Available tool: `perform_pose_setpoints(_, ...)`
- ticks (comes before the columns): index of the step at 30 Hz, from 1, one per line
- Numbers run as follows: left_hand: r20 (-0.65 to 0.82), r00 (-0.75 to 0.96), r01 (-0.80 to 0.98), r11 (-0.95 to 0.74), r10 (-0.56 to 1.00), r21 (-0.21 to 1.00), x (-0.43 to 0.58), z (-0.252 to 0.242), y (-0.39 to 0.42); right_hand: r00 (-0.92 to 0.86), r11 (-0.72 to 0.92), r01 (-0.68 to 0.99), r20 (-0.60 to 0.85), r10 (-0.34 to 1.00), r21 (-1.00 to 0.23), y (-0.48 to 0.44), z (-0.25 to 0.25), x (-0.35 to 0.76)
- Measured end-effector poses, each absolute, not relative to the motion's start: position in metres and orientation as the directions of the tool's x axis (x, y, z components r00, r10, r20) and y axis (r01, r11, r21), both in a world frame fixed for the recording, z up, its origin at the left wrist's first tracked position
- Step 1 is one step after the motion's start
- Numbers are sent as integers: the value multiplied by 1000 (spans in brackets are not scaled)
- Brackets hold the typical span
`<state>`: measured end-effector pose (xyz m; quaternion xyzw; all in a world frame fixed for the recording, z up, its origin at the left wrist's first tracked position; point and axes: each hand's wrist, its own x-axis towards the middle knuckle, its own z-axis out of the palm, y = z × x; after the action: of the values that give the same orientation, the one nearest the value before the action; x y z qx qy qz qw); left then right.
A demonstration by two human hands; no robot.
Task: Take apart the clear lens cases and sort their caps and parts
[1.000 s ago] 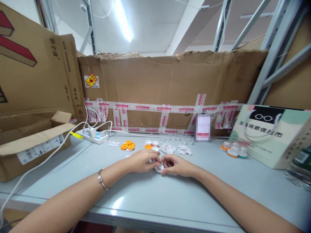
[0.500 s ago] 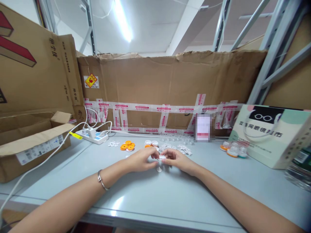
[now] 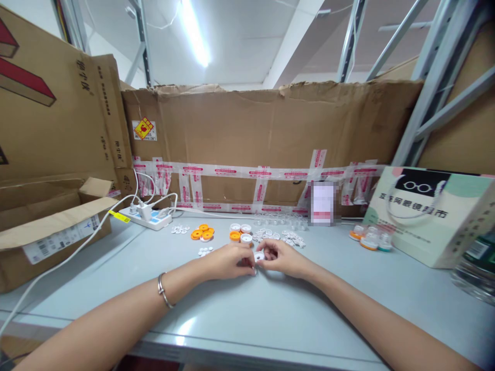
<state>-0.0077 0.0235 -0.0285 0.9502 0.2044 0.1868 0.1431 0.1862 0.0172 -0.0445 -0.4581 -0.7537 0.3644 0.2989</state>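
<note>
Between thumb and fingers, my right hand [image 3: 280,257] holds a white round cap [image 3: 259,255] with a dark spot at its centre. My left hand [image 3: 235,260] is lower and just beside it, fingers pinched at the tabletop on a small white piece [image 3: 254,272] that they mostly hide. Behind the hands stand white and orange round caps [image 3: 246,238]. Small white discs [image 3: 205,251] lie left of them, near my left hand. Farther back are flat white parts [image 3: 293,238] in a loose pile.
Orange caps [image 3: 201,233] and small white parts [image 3: 180,230] lie at the back left, by a power strip [image 3: 150,218]. Clear cups [image 3: 297,222] line the back. At right, several capped clear containers [image 3: 370,239] stand before a paper bag [image 3: 425,221]. An open carton [image 3: 54,226] sits left.
My left hand has left the white cap and come down to the small white piece on the table. My right hand keeps the cap, now tilted differently.
</note>
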Motion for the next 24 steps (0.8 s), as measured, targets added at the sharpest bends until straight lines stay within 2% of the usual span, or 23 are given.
perform_pose_setpoints(6, 253, 857, 348, -866, 449, 359, -10, -27, 25, -443, 318, 537, 60, 894, -781, 10, -36, 188)
perform_pose_setpoints(11, 188, 849, 412, -840, 495, 352, -14, -21, 25, -534, 399, 589, 32, 845, -703, 8, -38, 192)
perform_pose_setpoints(19, 196, 849, 445, -864, 491, 237, -14, -19, 22, -545, 458, 608, 78, 835, -649, 3, -38, 189)
perform_pose_setpoints(24, 232, 856, 429, -885, 463, 182, -13, -23, 23, -497, 490, 621, 176, 850, -612, 1, -41, 178)
